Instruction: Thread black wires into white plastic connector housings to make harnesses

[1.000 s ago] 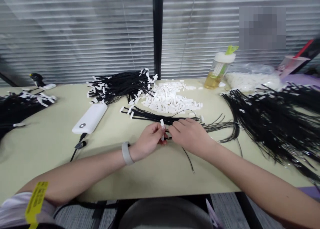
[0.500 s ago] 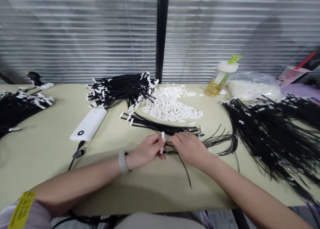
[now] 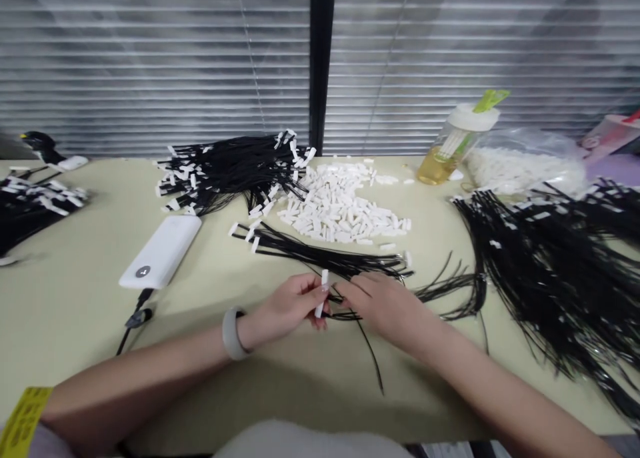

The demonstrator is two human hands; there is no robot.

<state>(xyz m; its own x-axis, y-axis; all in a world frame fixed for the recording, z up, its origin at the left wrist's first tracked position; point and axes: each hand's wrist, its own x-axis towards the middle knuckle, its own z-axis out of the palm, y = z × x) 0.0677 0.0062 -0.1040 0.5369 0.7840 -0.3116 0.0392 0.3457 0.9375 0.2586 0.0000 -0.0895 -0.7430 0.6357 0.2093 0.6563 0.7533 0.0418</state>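
Note:
My left hand point(image 3: 295, 303) pinches a small white plastic connector housing point(image 3: 323, 293) between thumb and fingers, its long side roughly upright. Close on its right, my right hand point(image 3: 383, 305) has its fingers closed on thin black wires point(image 3: 345, 316) that run to the connector; the fingertips are partly hidden. One loose wire point(image 3: 373, 361) hangs down toward the table's front. Just beyond the hands lies a small bunch of black cables point(image 3: 305, 250) with white connectors on their left ends. More loose black wires point(image 3: 455, 291) stretch out to the right of my right hand.
Behind the hands is a heap of white connectors point(image 3: 345, 208), with bundled cables point(image 3: 230, 168) to its left. A white power bank point(image 3: 163, 251) lies left. On the right are a large wire bundle point(image 3: 545, 278), a drink bottle point(image 3: 457, 141) and a plastic bag point(image 3: 525, 161).
The camera view has shifted slightly closer. Both hands keep their hold on the connector and wires, and the connector leans a little more.

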